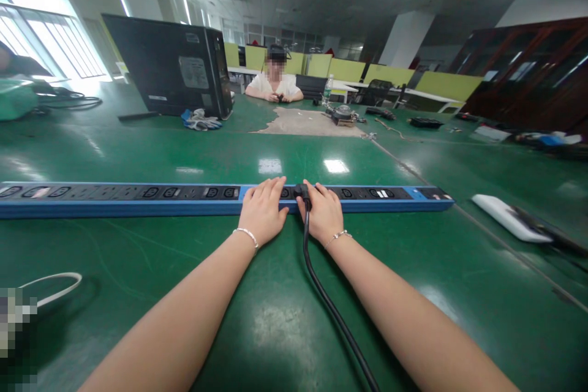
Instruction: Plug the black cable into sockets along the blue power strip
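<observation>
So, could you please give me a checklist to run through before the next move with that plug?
1. Left hand resting on the blue power strip: ok.
2. Right hand on the black plug: ok.
3. Plug fully seated: cannot tell from this angle.
4. Black cord free of tangles: ok, as far as it shows.
5. Cord's far end: cannot tell, out of view.

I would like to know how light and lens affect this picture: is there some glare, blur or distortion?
In the head view, reflected light leaves white patches on the green table, and the window at far left is washed out; in the same view, the cabinet at right looks slanted and soft, while the left hand and right hand look fairly clear.
</observation>
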Tool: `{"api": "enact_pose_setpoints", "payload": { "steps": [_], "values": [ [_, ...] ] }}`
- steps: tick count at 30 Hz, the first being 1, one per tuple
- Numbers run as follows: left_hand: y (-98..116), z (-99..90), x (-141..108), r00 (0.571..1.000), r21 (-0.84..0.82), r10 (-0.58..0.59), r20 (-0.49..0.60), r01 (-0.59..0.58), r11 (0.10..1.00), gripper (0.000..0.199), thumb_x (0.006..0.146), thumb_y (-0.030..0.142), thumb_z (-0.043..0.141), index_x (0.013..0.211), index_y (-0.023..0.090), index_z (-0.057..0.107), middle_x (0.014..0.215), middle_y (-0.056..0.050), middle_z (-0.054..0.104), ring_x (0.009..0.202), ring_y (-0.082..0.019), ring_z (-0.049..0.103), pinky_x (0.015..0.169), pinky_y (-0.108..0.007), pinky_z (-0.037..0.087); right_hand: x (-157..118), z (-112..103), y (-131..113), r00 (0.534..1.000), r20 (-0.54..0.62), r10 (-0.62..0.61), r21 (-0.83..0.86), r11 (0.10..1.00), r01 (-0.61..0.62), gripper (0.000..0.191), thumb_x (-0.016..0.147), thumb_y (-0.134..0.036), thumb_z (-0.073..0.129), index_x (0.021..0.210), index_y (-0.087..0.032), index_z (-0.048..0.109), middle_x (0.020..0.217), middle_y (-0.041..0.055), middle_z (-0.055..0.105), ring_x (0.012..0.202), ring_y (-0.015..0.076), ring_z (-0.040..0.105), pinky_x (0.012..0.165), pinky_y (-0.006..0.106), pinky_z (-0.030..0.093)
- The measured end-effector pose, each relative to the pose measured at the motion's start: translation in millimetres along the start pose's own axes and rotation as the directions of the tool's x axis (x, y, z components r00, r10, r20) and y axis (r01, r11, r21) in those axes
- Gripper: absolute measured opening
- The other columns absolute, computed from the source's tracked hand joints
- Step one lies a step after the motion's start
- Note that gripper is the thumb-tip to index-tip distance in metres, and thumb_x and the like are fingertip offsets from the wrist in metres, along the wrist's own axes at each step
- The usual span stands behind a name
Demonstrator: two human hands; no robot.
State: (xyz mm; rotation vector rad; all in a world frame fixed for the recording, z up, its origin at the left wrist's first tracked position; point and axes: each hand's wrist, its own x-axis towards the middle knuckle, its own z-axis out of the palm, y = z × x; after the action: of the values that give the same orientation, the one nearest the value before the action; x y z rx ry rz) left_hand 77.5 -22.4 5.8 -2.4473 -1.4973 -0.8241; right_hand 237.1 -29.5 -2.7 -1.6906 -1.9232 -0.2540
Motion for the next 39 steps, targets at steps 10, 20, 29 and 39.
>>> {"api": "enact_pose_setpoints", "payload": {
  "steps": [10,20,29,39],
  "values": [
    [27.7,6.4,14.9,0.987,-0.105,0.145,-0.065,-0.151,0.983,0.037,0.085,0.019,0.041,0.120,0.023,0.054,0.126,-0.005,0.058,0.115,-0.018,0.052,0.104,-0.041,0.029,-0.9,-5.4,7.2,0.996,0.072,-0.045,0.047,0.998,0.042,0.043,0.088,-0.030,0.042,0.130,-0.021,0.047,0.132,0.0012,0.053,0.125,0.0217,0.040,0.103,0.037,0.028],
    [28.6,12.2,26.6,0.990,-0.057,0.135,-0.025,-0.137,0.989,0.027,0.085,0.018,0.045,0.107,0.023,0.059,0.114,-0.006,0.062,0.095,-0.018,0.060,0.085,-0.032,0.045,-3.0,-4.9,10.3,0.990,0.065,-0.122,0.052,0.992,0.119,0.050,0.081,-0.023,0.045,0.131,-0.015,0.046,0.135,0.0057,0.050,0.126,0.0228,0.039,0.104,0.039,0.026],
    [35.7,14.2,31.0,0.997,-0.067,0.071,0.032,-0.069,0.995,0.023,0.087,0.018,0.042,0.108,0.020,0.051,0.104,-0.006,0.058,0.089,-0.018,0.058,0.077,-0.030,0.046,-2.3,-1.0,7.7,0.997,0.058,-0.057,-0.024,0.998,0.058,0.054,0.081,-0.024,0.042,0.132,-0.007,0.044,0.145,0.0133,0.034,0.130,0.0248,0.033,0.104,0.038,0.024],
    [36.1,19.4,29.2,0.993,-0.178,0.043,-0.112,-0.062,0.982,0.031,0.087,0.015,0.041,0.116,0.018,0.048,0.113,-0.010,0.056,0.103,-0.020,0.053,0.087,-0.035,0.045,-1.4,-3.6,4.9,0.993,0.107,-0.051,-0.054,0.997,0.057,0.053,0.084,-0.033,0.042,0.132,-0.011,0.045,0.142,0.0104,0.040,0.130,0.0244,0.032,0.105,0.039,0.023]
  ]
}}
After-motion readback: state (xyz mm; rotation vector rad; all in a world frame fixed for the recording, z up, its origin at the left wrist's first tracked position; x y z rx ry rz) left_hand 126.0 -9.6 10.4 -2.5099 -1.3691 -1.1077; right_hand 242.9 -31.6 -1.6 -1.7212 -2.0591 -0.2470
